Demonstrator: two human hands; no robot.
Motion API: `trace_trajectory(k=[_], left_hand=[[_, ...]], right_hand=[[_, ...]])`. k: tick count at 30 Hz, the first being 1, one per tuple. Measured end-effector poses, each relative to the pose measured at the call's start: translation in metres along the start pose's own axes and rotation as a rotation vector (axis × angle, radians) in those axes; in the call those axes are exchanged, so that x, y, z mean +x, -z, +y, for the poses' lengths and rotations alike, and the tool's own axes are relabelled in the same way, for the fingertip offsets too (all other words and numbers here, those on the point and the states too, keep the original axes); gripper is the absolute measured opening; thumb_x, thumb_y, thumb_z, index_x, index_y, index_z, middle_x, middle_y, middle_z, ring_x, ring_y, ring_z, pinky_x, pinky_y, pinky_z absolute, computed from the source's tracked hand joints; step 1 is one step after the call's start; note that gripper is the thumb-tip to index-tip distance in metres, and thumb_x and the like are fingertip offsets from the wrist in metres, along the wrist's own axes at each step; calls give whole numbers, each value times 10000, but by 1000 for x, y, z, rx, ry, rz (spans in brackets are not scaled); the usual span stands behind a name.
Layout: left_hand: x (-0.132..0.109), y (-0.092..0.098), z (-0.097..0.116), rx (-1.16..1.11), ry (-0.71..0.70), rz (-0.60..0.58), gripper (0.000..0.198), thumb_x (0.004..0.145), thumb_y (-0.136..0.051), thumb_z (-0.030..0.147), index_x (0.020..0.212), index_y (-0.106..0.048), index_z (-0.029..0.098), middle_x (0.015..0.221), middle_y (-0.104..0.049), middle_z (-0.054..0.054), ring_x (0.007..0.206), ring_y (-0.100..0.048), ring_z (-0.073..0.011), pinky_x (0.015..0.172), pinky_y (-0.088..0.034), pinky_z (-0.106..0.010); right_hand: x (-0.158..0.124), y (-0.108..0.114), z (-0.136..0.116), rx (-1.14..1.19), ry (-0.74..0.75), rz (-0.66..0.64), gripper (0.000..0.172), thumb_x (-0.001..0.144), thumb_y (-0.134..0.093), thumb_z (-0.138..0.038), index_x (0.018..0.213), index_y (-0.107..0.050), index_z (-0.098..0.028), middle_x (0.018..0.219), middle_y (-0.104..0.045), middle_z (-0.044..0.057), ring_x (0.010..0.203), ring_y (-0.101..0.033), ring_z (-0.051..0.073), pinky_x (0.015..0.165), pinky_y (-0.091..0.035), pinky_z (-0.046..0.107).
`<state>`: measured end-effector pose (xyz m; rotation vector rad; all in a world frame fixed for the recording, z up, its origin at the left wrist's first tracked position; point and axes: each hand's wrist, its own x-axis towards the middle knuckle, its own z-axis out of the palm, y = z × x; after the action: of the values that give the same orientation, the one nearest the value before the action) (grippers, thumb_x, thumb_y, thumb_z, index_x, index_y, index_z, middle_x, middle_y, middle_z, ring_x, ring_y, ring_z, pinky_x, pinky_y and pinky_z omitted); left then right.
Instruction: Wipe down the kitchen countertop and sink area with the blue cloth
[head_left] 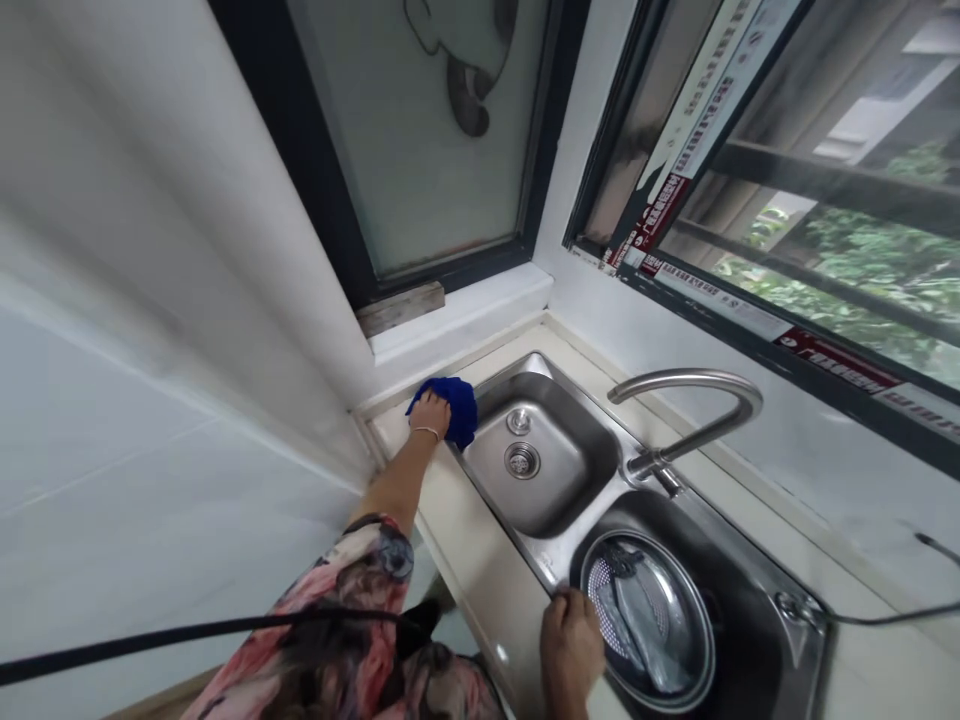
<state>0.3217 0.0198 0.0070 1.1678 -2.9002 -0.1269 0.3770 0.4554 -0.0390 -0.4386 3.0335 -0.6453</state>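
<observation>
My left hand point(430, 414) reaches far forward and presses a blue cloth point(456, 404) onto the cream countertop point(480, 570) at the far corner, beside the rim of the steel double sink point(559, 500). The fingers lie over the cloth, curled on it. My right hand point(571, 640) rests on the near rim of the sink, fingers bent over the edge, next to a round metal strainer basket point(649, 620) that sits in the nearer basin.
A curved steel faucet point(694, 415) stands behind the sink. Windows with dark frames point(750, 310) run along the back and right walls. A black cable point(187, 632) crosses in front of my floral sleeve point(360, 590). White tiled wall on the left.
</observation>
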Motion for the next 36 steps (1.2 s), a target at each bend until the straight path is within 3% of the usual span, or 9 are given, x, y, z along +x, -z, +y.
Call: trace_trajectory(k=[9, 12, 16, 21, 27, 32, 36], left_hand=[[-48, 28, -18, 87, 309, -101, 613, 1056, -217, 361, 1392, -633, 62, 1444, -577, -228, 1436, -451, -350, 1091, -457, -485], [-56, 39, -18, 126, 388, -153, 600, 1032, -242, 307, 1282, -688, -8, 1272, -657, -299, 1245, -621, -377, 1000, -514, -496], [-60, 46, -13, 157, 366, -231, 461, 980, -370, 274, 1067, -791, 108, 1020, -744, -241, 1044, -720, -322, 884, -558, -425], [-71, 33, -8, 225, 388, -181, 551, 1019, -302, 333, 1190, -741, 46, 1206, -687, -292, 1259, -613, -377, 1052, -449, -520], [-55, 23, -13, 242, 526, -132, 615, 1023, -297, 365, 1377, -610, -28, 1383, -551, -372, 1399, -467, -469, 1055, -416, -624], [-27, 17, 0, 240, 656, -97, 595, 1014, -323, 338, 1314, -634, -72, 1303, -573, -419, 1305, -540, -511, 964, -432, -710], [-22, 15, 7, 268, 700, -76, 601, 1027, -267, 329, 1311, -640, -46, 1282, -587, -415, 1238, -594, -489, 903, -449, -721]], right_hand=[[2, -3, -3, 7, 10, 40, 325, 1015, -385, -275, 995, -700, -198, 1018, -721, 107, 888, -661, 230, 732, -411, 319], [5, -3, -4, -15, 2, 26, 325, 1007, -399, -256, 969, -714, -188, 986, -722, 105, 857, -662, 232, 701, -402, 323], [7, 1, -7, -25, 4, 1, 312, 999, -423, -235, 943, -725, -179, 961, -721, 103, 804, -657, 221, 674, -386, 318], [6, 6, -11, -60, -18, -22, 293, 995, -433, -241, 925, -712, -182, 970, -709, 106, 815, -655, 224, 665, -375, 315], [4, 12, -12, -66, -27, -52, 314, 997, -402, -253, 965, -710, -202, 1027, -708, 99, 850, -646, 224, 673, -376, 319], [5, 10, -14, -77, -55, -49, 281, 983, -431, -234, 991, -710, -203, 1034, -699, 85, 854, -638, 220, 678, -376, 322], [6, 13, -20, -137, -84, -64, 256, 976, -455, -222, 1004, -708, -199, 1034, -694, 82, 871, -634, 220, 692, -374, 319]])
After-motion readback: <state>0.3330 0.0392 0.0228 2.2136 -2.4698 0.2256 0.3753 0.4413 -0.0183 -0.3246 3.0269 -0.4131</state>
